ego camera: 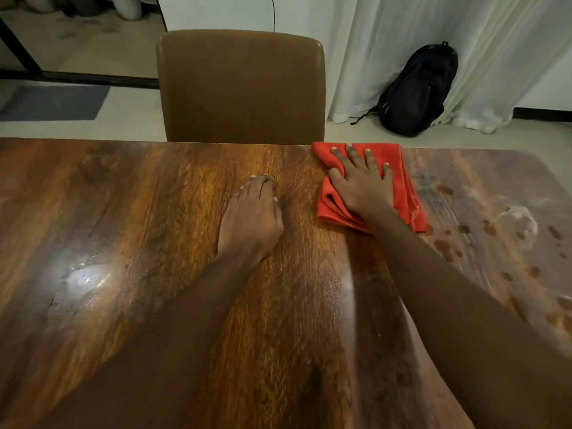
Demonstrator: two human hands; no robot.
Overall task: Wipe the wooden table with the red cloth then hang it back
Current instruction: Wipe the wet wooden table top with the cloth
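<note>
Where two bare forearms reach in from the near edge, the wooden table (123,243) fills the lower part of the view, its dark grain glossy, with a bright glare patch on the near left. The left hand (250,218) rests on the bare wood near the middle, knuckles up. Its fingers (263,184) are close together and bent, their tips touching the surface and holding nothing.

Just right of it and a little farther, the right hand (360,184) lies palm-down on the red cloth (399,187). Its fingers (353,156) are straight and spread apart, pressing the cloth flat rather than gripping it. The cloth is folded into several layers and lies on the tabletop, its far side at the table's far edge. To the right of the cloth, the wood shows a whitish film and reddish-brown spots (510,224).

Beyond the far edge stands a brown chair (241,88), its backrest against the table. On the pale floor to the far left lies a grey mat (52,102). To the far right, a black backpack (418,91) leans against a white curtain (495,57). A thin dark cable (273,10) hangs down the wall behind the chair.
</note>
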